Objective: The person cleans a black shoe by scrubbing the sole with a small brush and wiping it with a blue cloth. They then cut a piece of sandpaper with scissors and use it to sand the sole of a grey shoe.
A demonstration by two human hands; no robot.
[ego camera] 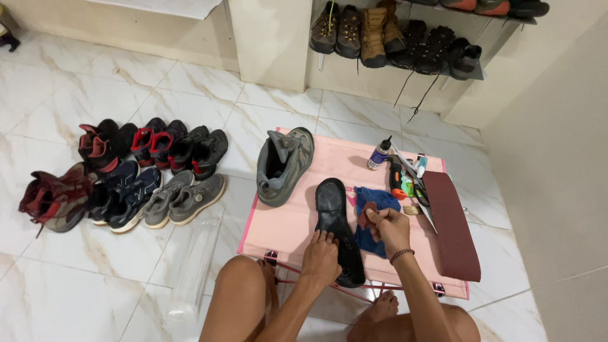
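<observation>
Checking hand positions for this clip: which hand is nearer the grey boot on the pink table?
Left. The left hand presses the black sole below the grey boot; the right hand is farther right, over the blue cloth.

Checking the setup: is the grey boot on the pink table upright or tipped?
Tipped: the grey boot lies on its side on the pink table, opening showing.

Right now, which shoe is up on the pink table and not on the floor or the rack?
The grey-green high-top shoe, lying tipped on the pink table. All the other whole shoes sit on the floor or the wall rack.
</observation>
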